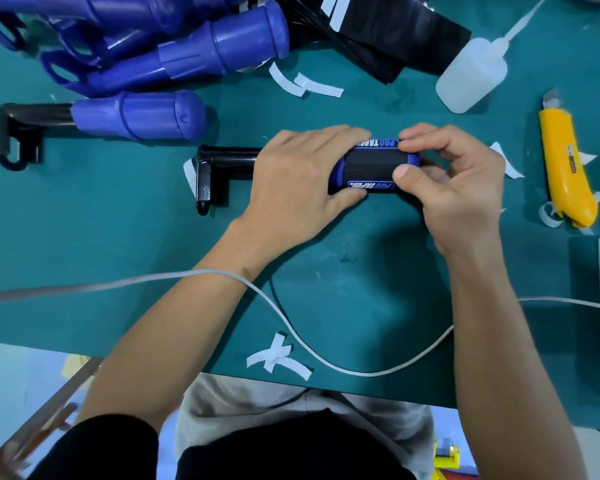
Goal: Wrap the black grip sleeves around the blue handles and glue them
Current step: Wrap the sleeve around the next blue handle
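**Risks (our judgement).**
- We are holding the black grip sleeve with blue lettered bands closed by finger pressure alone. If that pressure is eased before the adhesive takes, the free edge is likely to spring up.
- The blue moulded plastic handle is round. Any roll against the green table could be dragging the wrap askew, leaving the 2 bands out of square.
- The white cable is crossing our left forearm and could be tugging on a reach for the translucent squeeze bottle.
- The yellow utility knife is lying just beside our right wrist, blade end pointing away.

**Hands.** Our left hand is gripping the handle, with the fingers over the top and the thumb on the near side. Our right hand is pinching the sleeve's right end between the thumb and curled fingers.

**Position.** The handle is sitting mid-table on its black metal bracket, which is sticking out to the left. The sleeve is wrapped around the handle between both hands.

**Appearance.** The sleeve is showing a matte black centre panel. 1 blue band with white "PRO TAPER" lettering is running along each long edge. Blue handle is showing past both ends. We cannot tell whether the seam is closed, because our hands are covering it.
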A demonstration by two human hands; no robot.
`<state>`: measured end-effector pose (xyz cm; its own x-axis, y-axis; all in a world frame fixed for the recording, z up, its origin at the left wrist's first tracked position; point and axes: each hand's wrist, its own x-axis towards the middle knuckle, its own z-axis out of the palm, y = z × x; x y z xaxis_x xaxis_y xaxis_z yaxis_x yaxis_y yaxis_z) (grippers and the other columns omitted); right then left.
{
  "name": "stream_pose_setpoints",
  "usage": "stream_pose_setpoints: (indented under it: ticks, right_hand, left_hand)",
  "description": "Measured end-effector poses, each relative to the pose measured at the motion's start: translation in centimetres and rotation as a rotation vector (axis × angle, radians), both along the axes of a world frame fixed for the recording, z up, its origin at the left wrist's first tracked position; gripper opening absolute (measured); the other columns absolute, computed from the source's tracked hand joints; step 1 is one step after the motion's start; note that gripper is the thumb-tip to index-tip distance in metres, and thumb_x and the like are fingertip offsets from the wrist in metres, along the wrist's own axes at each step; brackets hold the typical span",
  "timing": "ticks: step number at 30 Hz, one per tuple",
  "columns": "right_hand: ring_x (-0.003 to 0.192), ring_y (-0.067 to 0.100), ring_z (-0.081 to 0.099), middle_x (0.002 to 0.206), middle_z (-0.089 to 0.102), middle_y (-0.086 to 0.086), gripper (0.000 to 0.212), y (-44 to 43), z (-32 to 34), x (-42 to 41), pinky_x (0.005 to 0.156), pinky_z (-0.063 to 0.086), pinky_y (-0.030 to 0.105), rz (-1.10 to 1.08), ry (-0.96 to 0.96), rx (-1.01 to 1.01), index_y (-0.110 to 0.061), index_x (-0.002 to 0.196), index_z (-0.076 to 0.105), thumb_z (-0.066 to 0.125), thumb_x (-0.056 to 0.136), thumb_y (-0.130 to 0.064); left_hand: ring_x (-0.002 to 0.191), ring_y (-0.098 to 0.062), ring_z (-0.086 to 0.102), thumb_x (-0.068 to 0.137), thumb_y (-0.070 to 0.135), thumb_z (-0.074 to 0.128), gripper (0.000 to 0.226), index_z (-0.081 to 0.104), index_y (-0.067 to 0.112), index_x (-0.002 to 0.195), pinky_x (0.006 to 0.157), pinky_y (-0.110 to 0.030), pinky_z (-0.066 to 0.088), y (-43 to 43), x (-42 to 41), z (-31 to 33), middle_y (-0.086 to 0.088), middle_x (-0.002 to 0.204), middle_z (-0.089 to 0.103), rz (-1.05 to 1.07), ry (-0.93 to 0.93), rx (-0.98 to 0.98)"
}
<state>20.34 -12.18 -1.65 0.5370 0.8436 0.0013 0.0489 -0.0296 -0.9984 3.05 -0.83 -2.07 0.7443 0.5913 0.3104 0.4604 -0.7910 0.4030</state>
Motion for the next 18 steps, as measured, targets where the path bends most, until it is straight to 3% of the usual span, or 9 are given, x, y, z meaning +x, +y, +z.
stream_pose_setpoints:
  ticks: [4,7,9,11,13,16,18]
  right_hand:
    - [0.108,0.019,0.071,0.101,0.077,-0.009,0.020,0.0,0.4,0.4,0.093,0.055,0.034,-0.067,-0.047,-0.027,-0.024,0.098,0.076,0.064,0.094,-0.009]
    - [0.090,0.026,0.070,0.096,0.077,0.004,0.013,0.2,1.0,1.5,0.085,0.057,0.037,-0.398,-0.100,0.026,-0.016,0.100,0.076,0.064,0.096,-0.016]
    - [0.093,0.020,0.067,0.106,0.074,0.011,0.018,0.9,1.0,2.8,0.085,0.054,0.030,-0.570,-0.139,0.001,-0.017,0.103,0.066,0.070,0.086,-0.013]
    - [0.104,0.008,0.063,0.119,0.068,0.002,0.042,2.3,0.9,3.7,0.092,0.052,0.026,-0.499,-0.168,-0.130,-0.023,0.115,0.053,0.074,0.078,-0.017]
    - [0.109,0.004,0.063,0.122,0.067,-0.007,0.051,3.6,0.4,4.5,0.090,0.050,0.023,-0.350,-0.231,-0.267,-0.023,0.125,0.052,0.073,0.079,-0.020]
    - [0.087,0.000,0.059,0.099,0.066,-0.008,0.034,4.6,0.1,5.0,0.076,0.047,0.018,-0.348,-0.285,-0.265,-0.012,0.118,0.063,0.063,0.085,-0.017]
    - [0.085,-0.002,0.058,0.095,0.063,-0.010,0.024,4.0,0.4,4.9,0.077,0.047,0.016,-0.371,-0.249,-0.141,-0.013,0.113,0.062,0.059,0.089,-0.012]
  left_hand:
    - [0.104,-0.023,0.069,0.086,0.051,0.076,0.055,0.070,0.017,0.129,0.085,-0.039,0.044,0.1,0.0,-0.2,0.004,0.126,0.072,-0.018,-0.001,0.033]
    - [0.103,-0.023,0.069,0.087,0.049,0.077,0.053,0.071,0.016,0.128,0.084,-0.038,0.044,0.1,0.0,-0.5,0.003,0.125,0.072,-0.013,-0.029,0.029]
    - [0.105,-0.022,0.069,0.086,0.048,0.079,0.053,0.072,0.016,0.128,0.086,-0.037,0.044,0.1,0.0,-0.7,0.003,0.125,0.073,-0.008,-0.047,0.020]
    - [0.107,-0.021,0.069,0.087,0.049,0.079,0.053,0.072,0.016,0.128,0.088,-0.036,0.044,0.1,0.0,-0.9,0.003,0.126,0.073,-0.001,-0.058,0.020]
    - [0.107,-0.021,0.069,0.088,0.051,0.078,0.053,0.072,0.017,0.129,0.088,-0.036,0.045,0.2,0.0,-1.0,0.003,0.126,0.073,-0.006,-0.066,0.017]
    - [0.109,-0.020,0.069,0.089,0.051,0.078,0.053,0.072,0.017,0.129,0.089,-0.036,0.046,0.3,-0.1,-1.1,0.003,0.127,0.073,-0.001,-0.069,0.014]
    - [0.109,-0.020,0.069,0.089,0.049,0.079,0.052,0.072,0.017,0.128,0.089,-0.035,0.046,0.2,0.0,-1.1,0.003,0.126,0.073,0.000,-0.078,0.010]
